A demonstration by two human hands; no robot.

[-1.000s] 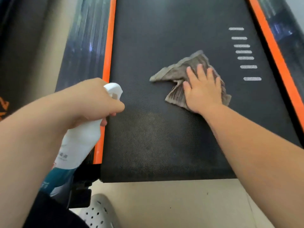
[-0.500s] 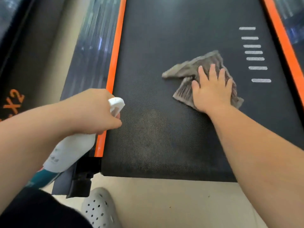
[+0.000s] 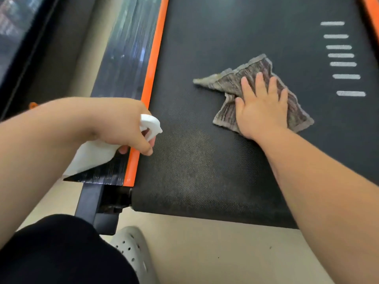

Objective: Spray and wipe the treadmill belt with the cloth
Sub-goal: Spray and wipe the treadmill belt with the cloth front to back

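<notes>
Bottle (image 3: 96, 156) edged right past rail (image 3: 151, 68), nozzle over belt (image 3: 205, 171) at 9 o'clock, left hand (image 3: 114, 124) gripping it, right hand (image 3: 262, 107) flat, fingers straight, pressing cloth (image 3: 231, 83) at 2 o'clock.

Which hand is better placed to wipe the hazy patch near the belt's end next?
Right, likely. The right hand lies flat on the crumpled grey cloth, just beyond the hazy patch on the black treadmill belt. The left hand grips the white spray bottle.
</notes>
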